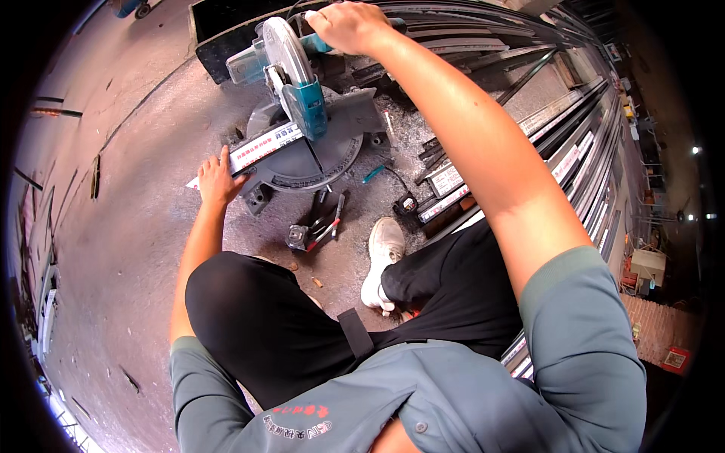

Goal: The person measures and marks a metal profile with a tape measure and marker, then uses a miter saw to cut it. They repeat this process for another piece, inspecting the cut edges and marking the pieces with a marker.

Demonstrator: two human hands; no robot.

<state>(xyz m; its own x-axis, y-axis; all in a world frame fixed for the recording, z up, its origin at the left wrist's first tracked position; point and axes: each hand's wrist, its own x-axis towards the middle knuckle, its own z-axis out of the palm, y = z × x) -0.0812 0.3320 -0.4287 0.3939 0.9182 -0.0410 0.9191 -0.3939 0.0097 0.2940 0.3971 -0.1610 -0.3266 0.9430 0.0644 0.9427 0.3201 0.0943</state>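
A miter saw (306, 106) with a teal body and a round grey base (332, 155) stands on the floor before me. My right hand (349, 27) is closed round its handle at the top, arm stretched far forward. Across the left side of the base lies a metal profile (264, 148) covered in white printed film. Its right end reaches the saw head; the blade is mostly hidden by the guard. My left hand (217, 180) grips the profile near its left end, thumb on the near side and fingers over the top.
Near the base lie a tape measure (297, 238), red-handled pliers (329, 230) and a second tape measure (406, 204). Long metal profiles (551, 113) are stacked along the right. A dark bin (219, 34) stands behind the saw. My white shoe (387, 245) is close by.
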